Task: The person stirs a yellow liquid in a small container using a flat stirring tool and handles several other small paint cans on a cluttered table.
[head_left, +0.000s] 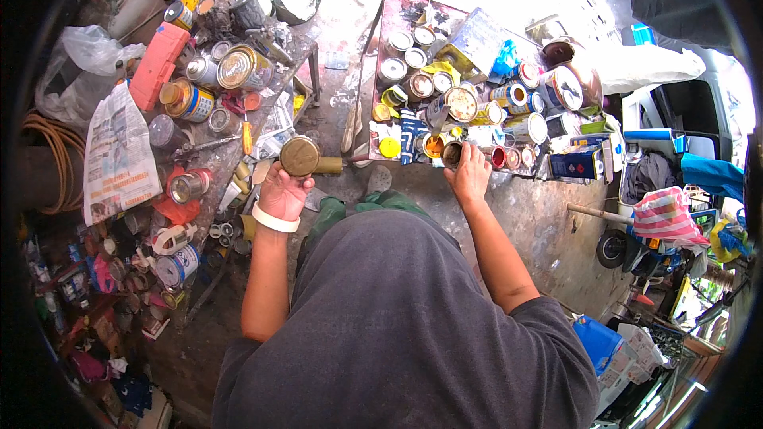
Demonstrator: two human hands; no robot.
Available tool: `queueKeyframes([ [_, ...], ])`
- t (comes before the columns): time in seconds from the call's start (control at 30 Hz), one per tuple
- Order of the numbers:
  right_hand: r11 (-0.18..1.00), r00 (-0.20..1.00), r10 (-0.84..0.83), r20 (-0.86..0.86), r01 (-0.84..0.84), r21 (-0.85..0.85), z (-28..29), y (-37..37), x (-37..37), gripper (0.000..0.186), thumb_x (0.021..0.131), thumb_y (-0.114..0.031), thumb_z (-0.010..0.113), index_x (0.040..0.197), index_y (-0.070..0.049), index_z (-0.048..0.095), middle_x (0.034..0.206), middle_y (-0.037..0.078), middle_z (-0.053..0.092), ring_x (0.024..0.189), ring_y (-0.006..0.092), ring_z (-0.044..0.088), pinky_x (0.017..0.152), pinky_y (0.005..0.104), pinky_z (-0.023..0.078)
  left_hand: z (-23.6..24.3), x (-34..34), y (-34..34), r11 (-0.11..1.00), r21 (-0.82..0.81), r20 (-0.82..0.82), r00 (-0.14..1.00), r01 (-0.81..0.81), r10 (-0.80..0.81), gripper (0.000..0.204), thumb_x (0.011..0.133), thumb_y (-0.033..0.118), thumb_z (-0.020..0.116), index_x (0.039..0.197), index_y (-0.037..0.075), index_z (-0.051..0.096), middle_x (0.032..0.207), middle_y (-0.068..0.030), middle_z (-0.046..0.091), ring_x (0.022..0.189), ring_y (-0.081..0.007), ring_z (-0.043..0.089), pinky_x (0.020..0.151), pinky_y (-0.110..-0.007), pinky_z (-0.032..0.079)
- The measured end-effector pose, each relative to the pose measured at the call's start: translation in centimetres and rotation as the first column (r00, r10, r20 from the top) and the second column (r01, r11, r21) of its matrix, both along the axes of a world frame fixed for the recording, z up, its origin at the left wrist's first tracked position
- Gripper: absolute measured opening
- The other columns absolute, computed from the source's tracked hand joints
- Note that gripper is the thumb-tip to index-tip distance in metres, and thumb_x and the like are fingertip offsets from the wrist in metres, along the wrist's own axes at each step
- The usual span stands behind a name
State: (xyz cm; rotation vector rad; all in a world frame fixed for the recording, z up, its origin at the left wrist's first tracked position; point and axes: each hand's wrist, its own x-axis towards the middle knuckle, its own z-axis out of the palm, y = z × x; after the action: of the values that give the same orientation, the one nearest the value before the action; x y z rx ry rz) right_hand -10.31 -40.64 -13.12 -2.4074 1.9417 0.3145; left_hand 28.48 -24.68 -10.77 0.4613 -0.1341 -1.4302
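Hands [284,193] [471,175] grip brown tins [300,156] [451,153]; printed newspaper [119,157] lies left.

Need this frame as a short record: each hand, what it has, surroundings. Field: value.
left hand: holding a round can, flat end facing the camera
right hand: fingers at a small open tin; full grip cannot be told
left wrist: white band
ahead: table crowded with cans
left side: newspaper, orange-handled tool, more cans
right side: striped bag
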Motion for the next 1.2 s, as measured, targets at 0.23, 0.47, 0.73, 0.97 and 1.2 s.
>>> queueKeyframes([
  [0.23,1.0,1.0,0.012,0.004,-0.012,-0.022,-0.3,0.0,-0.1,0.088,0.073,-0.037,0.085,0.145,-0.008,0.043,0.142,0.011,0.051,0.13,0.0278,0.049,0.103,0.046,0.04,0.2,0.0,-0.2,1.0,0.006,0.011,1.0,0.004,-0.004,0.023,0.092,0.025,0.073,0.113,0.017,0.071,0.12,-0.0061,0.071,0.102,-0.0222,0.066,0.077,-0.037,0.048],
  [0.47,1.0,1.0,0.004,0.003,-0.004,-0.011,0.0,-0.2,0.1,0.087,0.072,-0.036,0.086,0.143,-0.008,0.044,0.14,0.01,0.051,0.129,0.0276,0.05,0.102,0.0456,0.041,-0.4,0.3,-0.3,1.0,-0.009,-0.006,1.0,0.016,-0.016,0.023,0.092,0.025,0.073,0.114,0.016,0.071,0.121,-0.0063,0.071,0.102,-0.0224,0.066,0.077,-0.037,0.048],
  [0.73,1.0,1.0,-0.008,0.027,0.009,-0.02,-0.3,-0.1,-0.1,0.089,0.073,-0.036,0.086,0.145,-0.007,0.042,0.143,0.011,0.049,0.132,0.028,0.048,0.105,0.0462,0.04,-0.5,0.4,-0.5,0.999,-0.025,0.007,1.0,0.03,-0.03,0.022,0.093,0.024,0.073,0.113,0.016,0.071,0.123,-0.0065,0.069,0.105,-0.0228,0.064,0.078,-0.037,0.048],
  [0.97,0.989,0.97,-0.135,0.203,0.145,-0.037,-2.5,0.7,-1.2,0.088,0.073,-0.035,0.085,0.144,-0.005,0.042,0.141,0.013,0.052,0.133,0.0287,0.05,0.106,0.0479,0.04,-0.5,0.3,-0.6,1.0,-0.003,0.011,1.0,0.029,-0.029,0.023,0.091,0.027,0.074,0.111,0.017,0.072,0.123,-0.0058,0.07,0.106,-0.0227,0.064,0.078,-0.038,0.047],
  [1.2,0.962,0.858,-0.265,0.44,0.266,0.061,-3.5,1.2,-1.4,0.082,0.075,-0.034,0.081,0.141,-0.003,0.043,0.135,0.019,0.055,0.127,0.0351,0.054,0.103,0.047,0.043,0.2,0.1,-0.7,0.999,0.015,0.032,0.998,0.052,-0.053,0.021,0.091,0.025,0.075,0.109,0.016,0.071,0.123,-0.0056,0.07,0.108,-0.0223,0.064,0.079,-0.038,0.047],
])
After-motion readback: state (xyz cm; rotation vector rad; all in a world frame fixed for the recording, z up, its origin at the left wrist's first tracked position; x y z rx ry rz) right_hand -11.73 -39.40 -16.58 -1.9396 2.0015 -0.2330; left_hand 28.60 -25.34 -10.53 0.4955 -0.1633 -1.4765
